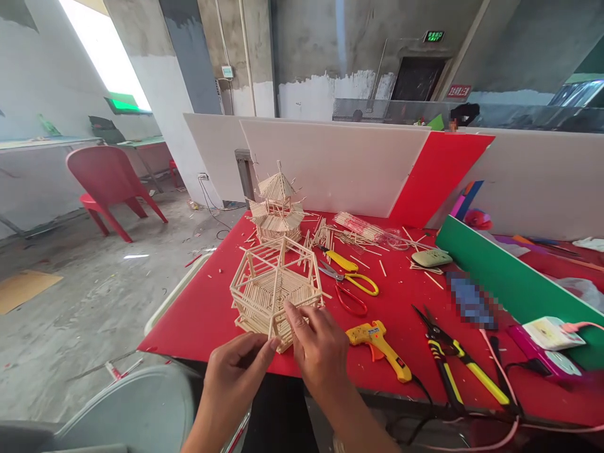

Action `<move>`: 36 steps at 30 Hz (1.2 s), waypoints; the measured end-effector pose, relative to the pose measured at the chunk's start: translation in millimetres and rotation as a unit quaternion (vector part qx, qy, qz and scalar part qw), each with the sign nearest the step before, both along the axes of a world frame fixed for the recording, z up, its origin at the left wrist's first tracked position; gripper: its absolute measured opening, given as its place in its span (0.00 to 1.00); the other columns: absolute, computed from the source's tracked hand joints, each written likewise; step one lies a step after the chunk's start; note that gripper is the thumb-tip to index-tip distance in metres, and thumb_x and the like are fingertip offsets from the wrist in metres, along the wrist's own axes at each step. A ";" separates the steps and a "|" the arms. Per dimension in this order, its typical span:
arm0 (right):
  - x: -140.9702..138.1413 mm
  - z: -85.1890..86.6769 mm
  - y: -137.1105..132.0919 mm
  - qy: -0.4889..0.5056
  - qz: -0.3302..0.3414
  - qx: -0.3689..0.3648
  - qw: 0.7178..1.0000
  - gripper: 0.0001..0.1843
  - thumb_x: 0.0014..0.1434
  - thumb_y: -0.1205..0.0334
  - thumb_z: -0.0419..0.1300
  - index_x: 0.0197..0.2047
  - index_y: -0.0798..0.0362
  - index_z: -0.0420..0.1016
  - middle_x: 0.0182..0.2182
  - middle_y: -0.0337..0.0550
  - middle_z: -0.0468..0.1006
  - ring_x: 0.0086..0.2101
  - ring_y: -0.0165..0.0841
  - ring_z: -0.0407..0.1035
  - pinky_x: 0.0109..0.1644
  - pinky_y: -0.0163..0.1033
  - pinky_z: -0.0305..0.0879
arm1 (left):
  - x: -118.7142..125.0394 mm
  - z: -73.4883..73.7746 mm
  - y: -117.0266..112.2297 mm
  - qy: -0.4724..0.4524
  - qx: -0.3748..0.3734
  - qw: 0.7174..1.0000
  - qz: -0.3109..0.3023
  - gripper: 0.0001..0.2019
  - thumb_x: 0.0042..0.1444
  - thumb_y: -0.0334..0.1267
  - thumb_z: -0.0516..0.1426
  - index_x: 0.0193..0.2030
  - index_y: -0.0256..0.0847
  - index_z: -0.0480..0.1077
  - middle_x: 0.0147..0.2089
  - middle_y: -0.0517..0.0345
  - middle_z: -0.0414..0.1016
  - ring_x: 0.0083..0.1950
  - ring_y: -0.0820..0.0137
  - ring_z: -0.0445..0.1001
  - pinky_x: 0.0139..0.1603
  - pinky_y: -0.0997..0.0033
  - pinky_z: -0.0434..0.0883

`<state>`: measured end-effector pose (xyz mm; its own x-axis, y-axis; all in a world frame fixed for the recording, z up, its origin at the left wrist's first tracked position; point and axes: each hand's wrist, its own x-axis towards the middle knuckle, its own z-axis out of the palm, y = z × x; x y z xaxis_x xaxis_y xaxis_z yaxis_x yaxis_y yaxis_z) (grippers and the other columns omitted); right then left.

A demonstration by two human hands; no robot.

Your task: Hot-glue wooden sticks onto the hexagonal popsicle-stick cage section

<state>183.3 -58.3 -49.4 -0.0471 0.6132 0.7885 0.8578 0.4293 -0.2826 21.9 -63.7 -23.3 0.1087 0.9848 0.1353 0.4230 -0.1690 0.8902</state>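
Observation:
An open hexagonal model [234, 292] built of thin wooden sticks stands at the table's near edge, with a floor of sticks laid in wedges. My left hand [238, 371] pinches the lower part of the post at the model's near corner between thumb and forefinger. Higher on that corner, my right hand [321, 343] is closed with its fingertips on the top rails; the fingers partly hide what they touch. Just behind stands a stick pagoda [278, 207] with tiered roofs. A yellow hot glue gun [380, 346] lies right of my right hand.
Right on the red table [198, 314] lie red-and-yellow-handled scissors [352, 286], a yellow utility knife [342, 259], black-and-yellow cutters [453, 352] and a purple power strip [542, 352]. Loose sticks [325, 234] and a bagged bundle [361, 226] lie behind. A green board [514, 283] borders the right side.

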 end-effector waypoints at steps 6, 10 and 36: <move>0.2 0.3 7.7 -0.004 0.008 -0.001 1.000 0.18 0.67 0.72 0.56 0.57 0.53 0.76 0.37 0.44 0.79 0.36 0.33 0.71 0.41 0.36 0.66 | -0.9 -3.6 0.6 0.011 0.012 1.000 -0.015 0.23 0.59 0.51 0.57 0.20 0.39 0.58 0.23 0.65 0.49 0.25 0.76 0.49 0.23 0.77 0.52; 0.3 1.5 7.5 -0.009 0.008 0.007 1.000 0.18 0.66 0.75 0.56 0.56 0.54 0.77 0.36 0.44 0.79 0.37 0.32 0.72 0.43 0.35 0.68 | 0.4 -0.8 1.6 0.013 0.024 0.999 -0.016 0.23 0.59 0.50 0.57 0.20 0.40 0.56 0.22 0.65 0.47 0.24 0.76 0.49 0.22 0.77 0.52; 4.9 2.6 12.1 -0.019 0.039 0.002 0.999 0.17 0.66 0.74 0.57 0.55 0.55 0.77 0.35 0.44 0.78 0.37 0.33 0.70 0.44 0.36 0.67 | 1.3 3.2 0.5 0.020 0.012 1.000 -0.018 0.23 0.60 0.50 0.55 0.19 0.40 0.55 0.22 0.65 0.48 0.25 0.76 0.48 0.22 0.75 0.51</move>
